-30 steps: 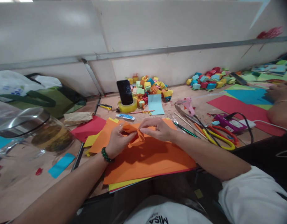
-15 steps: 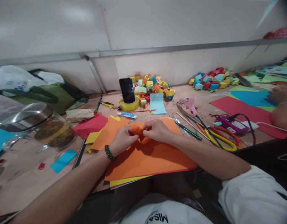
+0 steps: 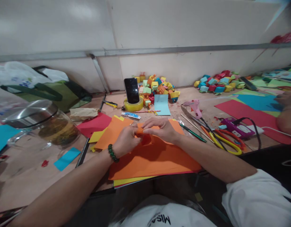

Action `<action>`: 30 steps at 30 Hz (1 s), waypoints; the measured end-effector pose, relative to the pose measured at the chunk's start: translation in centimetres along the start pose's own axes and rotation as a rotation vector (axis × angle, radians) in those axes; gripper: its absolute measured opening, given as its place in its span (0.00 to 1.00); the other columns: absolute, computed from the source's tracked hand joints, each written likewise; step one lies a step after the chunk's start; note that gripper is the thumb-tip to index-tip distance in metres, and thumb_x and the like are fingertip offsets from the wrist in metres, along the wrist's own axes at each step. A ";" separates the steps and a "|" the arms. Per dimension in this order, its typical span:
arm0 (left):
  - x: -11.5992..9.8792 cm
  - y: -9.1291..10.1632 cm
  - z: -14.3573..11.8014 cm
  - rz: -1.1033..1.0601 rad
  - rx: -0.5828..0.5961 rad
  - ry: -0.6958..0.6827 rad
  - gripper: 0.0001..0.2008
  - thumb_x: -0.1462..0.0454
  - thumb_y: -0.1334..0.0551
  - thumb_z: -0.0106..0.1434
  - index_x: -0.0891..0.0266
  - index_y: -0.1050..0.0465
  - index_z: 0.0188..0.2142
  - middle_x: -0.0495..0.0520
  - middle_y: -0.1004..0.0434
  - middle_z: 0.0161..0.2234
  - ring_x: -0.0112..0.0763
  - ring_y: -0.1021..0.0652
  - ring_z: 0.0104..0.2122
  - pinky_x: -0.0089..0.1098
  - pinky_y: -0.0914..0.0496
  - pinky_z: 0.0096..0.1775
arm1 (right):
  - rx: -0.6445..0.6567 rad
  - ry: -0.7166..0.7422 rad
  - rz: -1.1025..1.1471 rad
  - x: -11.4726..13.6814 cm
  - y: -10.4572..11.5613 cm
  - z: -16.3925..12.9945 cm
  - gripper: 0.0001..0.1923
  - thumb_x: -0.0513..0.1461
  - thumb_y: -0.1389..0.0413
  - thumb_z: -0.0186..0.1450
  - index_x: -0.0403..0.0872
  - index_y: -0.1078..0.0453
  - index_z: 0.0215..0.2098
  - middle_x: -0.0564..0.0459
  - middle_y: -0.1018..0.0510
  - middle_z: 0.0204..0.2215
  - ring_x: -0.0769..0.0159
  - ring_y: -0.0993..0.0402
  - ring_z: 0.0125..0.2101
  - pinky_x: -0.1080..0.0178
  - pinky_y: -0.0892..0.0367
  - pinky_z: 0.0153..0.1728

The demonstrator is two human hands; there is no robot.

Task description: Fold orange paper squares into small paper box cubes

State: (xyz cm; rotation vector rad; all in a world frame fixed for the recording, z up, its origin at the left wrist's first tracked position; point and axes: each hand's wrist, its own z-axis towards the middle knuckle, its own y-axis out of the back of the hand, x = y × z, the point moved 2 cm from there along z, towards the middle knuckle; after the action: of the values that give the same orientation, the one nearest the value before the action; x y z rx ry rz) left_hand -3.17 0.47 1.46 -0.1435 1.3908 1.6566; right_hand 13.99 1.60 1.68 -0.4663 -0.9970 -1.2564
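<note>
Two hands, left hand (image 3: 125,140) and right hand (image 3: 161,130), pinch a folded orange paper piece (image 3: 141,131), largely hidden by fingers; glass jar (image 3: 48,127) far left holds yellowish contents.

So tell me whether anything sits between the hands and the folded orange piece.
Nothing visible does. The left hand and right hand both pinch the folded orange piece directly, above the orange sheet.
</note>
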 end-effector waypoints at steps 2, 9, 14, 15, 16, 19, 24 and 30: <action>0.2 -0.1 0.0 -0.028 0.009 0.002 0.07 0.67 0.39 0.53 0.62 0.22 0.23 0.51 0.26 0.24 0.29 0.27 0.27 0.27 0.32 0.30 | -0.014 -0.054 -0.009 0.5 0.4 0.2 0.08 0.43 0.40 0.60 0.47 0.24 0.31 0.50 0.19 0.35 0.63 0.24 0.38 0.59 0.31 0.44; 0.5 -0.4 0.1 -0.007 -0.019 0.056 0.07 0.69 0.39 0.50 0.60 0.21 0.24 0.50 0.23 0.24 0.31 0.25 0.30 0.27 0.31 0.34 | 0.146 -0.265 -0.440 -0.3 0.1 0.0 0.00 0.34 0.40 0.52 0.45 0.27 0.24 0.56 0.24 0.24 0.68 0.29 0.29 0.66 0.37 0.33; 0.3 -0.3 0.2 -0.086 -0.044 0.169 0.07 0.64 0.39 0.52 0.62 0.21 0.24 0.49 0.23 0.24 0.30 0.25 0.27 0.26 0.32 0.30 | 0.040 -0.250 -0.384 -0.5 0.0 -0.3 0.05 0.34 0.42 0.53 0.44 0.24 0.21 0.55 0.23 0.23 0.70 0.29 0.26 0.68 0.39 0.30; 0.3 -0.2 0.3 -0.115 -0.052 0.172 0.09 0.63 0.39 0.53 0.62 0.21 0.22 0.49 0.24 0.23 0.29 0.26 0.26 0.26 0.32 0.29 | 0.040 -0.255 -0.360 -0.6 0.1 -0.2 0.05 0.35 0.42 0.53 0.44 0.24 0.22 0.55 0.23 0.22 0.70 0.30 0.26 0.68 0.39 0.28; 0.3 -0.2 0.3 -0.144 -0.069 0.159 0.10 0.62 0.39 0.54 0.62 0.22 0.21 0.50 0.25 0.22 0.28 0.26 0.25 0.26 0.33 0.28 | 0.045 -0.267 -0.340 -0.6 0.2 -0.2 0.06 0.36 0.42 0.53 0.43 0.24 0.22 0.55 0.24 0.21 0.71 0.30 0.25 0.69 0.40 0.27; 0.2 -0.2 0.2 -0.226 -0.159 0.095 0.10 0.62 0.38 0.55 0.62 0.22 0.21 0.50 0.26 0.22 0.28 0.27 0.25 0.27 0.33 0.28 | 0.069 -0.318 -0.277 -0.8 0.4 0.1 0.06 0.37 0.41 0.52 0.43 0.24 0.20 0.56 0.26 0.18 0.72 0.34 0.22 0.69 0.42 0.23; 0.1 -0.3 -0.1 -0.369 -0.329 0.094 0.07 0.60 0.35 0.52 0.61 0.22 0.23 0.51 0.26 0.25 0.30 0.26 0.28 0.30 0.31 0.33 | 0.082 -0.363 -0.140 -0.4 0.4 0.4 0.07 0.39 0.40 0.51 0.43 0.26 0.18 0.57 0.28 0.17 0.73 0.36 0.21 0.69 0.43 0.22; -0.7 0.2 -0.4 -0.475 -0.404 0.116 0.09 0.58 0.32 0.52 0.60 0.24 0.22 0.50 0.28 0.25 0.30 0.27 0.29 0.32 0.30 0.35 | 0.090 -0.363 -0.086 0.0 0.4 0.4 0.07 0.38 0.41 0.49 0.43 0.29 0.16 0.58 0.30 0.16 0.73 0.38 0.20 0.68 0.44 0.22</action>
State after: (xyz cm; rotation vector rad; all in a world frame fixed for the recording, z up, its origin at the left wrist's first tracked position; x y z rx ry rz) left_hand -3.10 -0.24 1.91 -0.7538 0.9855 1.5133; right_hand 14.27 1.99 2.00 -0.5993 -1.3863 -1.2206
